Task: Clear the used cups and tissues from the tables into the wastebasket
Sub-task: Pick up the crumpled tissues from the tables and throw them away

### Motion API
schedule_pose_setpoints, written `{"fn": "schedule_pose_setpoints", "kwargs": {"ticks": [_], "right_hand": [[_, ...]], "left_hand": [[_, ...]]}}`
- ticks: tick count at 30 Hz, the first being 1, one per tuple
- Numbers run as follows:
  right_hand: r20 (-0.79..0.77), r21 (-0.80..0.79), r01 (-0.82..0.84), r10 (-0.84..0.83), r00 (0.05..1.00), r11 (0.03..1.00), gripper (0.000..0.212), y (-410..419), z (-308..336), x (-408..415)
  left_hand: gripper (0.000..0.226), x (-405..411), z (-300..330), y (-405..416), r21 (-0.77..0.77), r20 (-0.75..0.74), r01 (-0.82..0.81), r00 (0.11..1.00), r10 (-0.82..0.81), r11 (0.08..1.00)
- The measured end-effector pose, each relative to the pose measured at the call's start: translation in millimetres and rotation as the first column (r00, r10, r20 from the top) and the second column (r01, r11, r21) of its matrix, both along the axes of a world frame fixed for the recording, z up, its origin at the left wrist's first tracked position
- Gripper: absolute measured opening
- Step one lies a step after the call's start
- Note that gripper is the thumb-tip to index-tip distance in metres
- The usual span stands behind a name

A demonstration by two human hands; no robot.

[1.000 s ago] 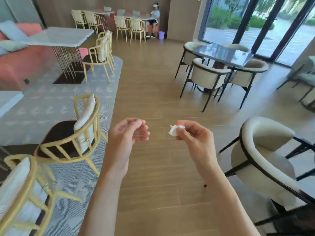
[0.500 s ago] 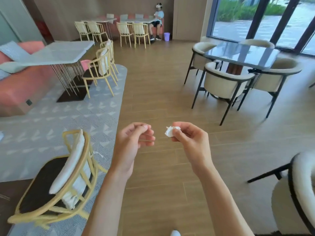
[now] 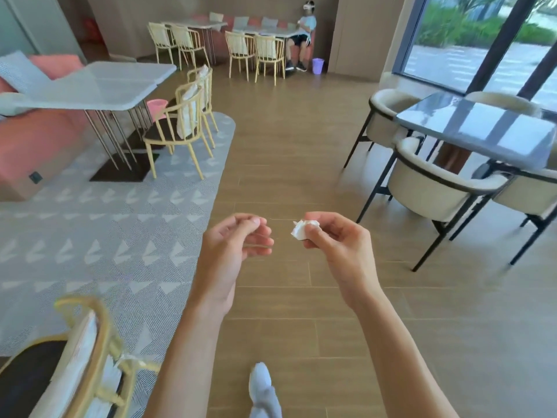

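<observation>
Both hands raised: right hand [image 3: 337, 239] pinches crumpled tissue [image 3: 301, 230], no clear long axis; left hand [image 3: 238, 239] curled, empty

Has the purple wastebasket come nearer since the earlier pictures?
Cannot tell: the wastebasket sits by the same far chairs; only the camera has turned and advanced.

Tissue [image 3: 302, 230] half hidden by fingers [image 3: 319, 236] — wastebasket [image 3: 318, 65] tiny.

Bright daylight enters through the tall windows [image 3: 482, 46] at the upper right and glares off the dark tabletop [image 3: 479, 125]. Shadows are soft. Edges bow with wide-angle distortion; the near yellow chair [image 3: 87, 357] is blurred.
</observation>
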State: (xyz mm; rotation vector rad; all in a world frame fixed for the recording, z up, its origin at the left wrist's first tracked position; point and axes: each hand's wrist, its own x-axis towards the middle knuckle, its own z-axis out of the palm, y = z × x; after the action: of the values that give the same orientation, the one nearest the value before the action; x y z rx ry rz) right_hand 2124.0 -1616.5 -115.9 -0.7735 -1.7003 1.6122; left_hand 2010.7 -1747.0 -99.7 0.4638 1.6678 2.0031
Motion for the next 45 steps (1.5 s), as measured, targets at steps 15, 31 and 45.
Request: {"fn": "schedule_pose_setpoints", "kwargs": {"ticks": [15, 31, 45], "right_hand": [[0.014, -0.013, 0.114, -0.114, 0.993, 0.993, 0.009, 279, 14, -272], [0.011, -0.029, -0.005, 0.005, 1.0, 1.0, 0.008, 625, 15, -573], [0.073, -0.01, -0.038, 0.039, 0.997, 0.999, 0.01, 861, -9, -901]], "left_hand": [[0.019, -291, 20, 291, -0.021, -0.019, 0.135, 0.991, -0.136, 0.991], [0.019, -568, 29, 622, 0.002, -0.03, -0.034, 0.999, 0.034, 0.999], [0.018, -889, -4, 867, 0.052, 0.042, -0.062, 0.997, 0.06, 0.997]]}}
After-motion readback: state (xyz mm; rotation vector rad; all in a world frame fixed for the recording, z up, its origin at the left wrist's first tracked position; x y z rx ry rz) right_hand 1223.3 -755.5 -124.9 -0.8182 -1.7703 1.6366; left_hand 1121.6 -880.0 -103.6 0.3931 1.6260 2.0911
